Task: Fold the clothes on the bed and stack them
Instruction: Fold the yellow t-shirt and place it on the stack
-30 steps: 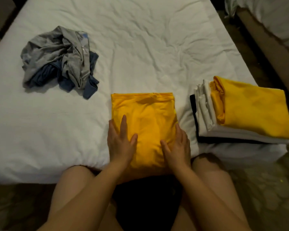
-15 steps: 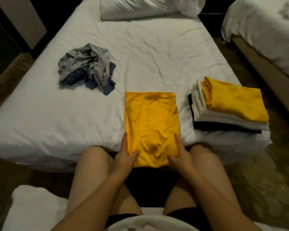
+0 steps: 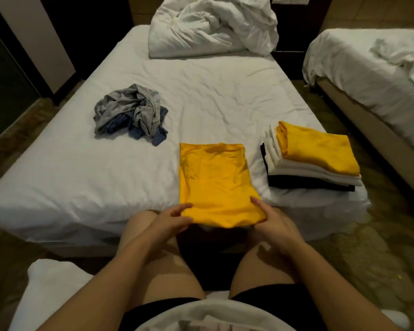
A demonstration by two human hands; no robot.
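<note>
Two hands gripped the near edge of the folded yellow garment (image 3: 215, 182). The left hand (image 3: 175, 219) pinched its near left corner, with the fingers curled round the hem. The right hand (image 3: 273, 219) held the near right corner, thumb laid on top and fingers tucked beneath. That edge was raised slightly at the near border of the bed (image 3: 69, 182). The rest of the garment lay flat on the white sheet, stretching away from the fingertips.

Beyond the right hand's fingers and to their right stood a stack of folded clothes (image 3: 313, 158). It was black at the bottom, white above, with another yellow piece on top, and it lay apart from the held garment. Farther off, beyond and left of the left hand's fingers, lay a crumpled heap of grey and blue clothes (image 3: 132, 115). Farthest of all, a bunched white duvet (image 3: 213, 25) sat at the head of the bed.
</note>
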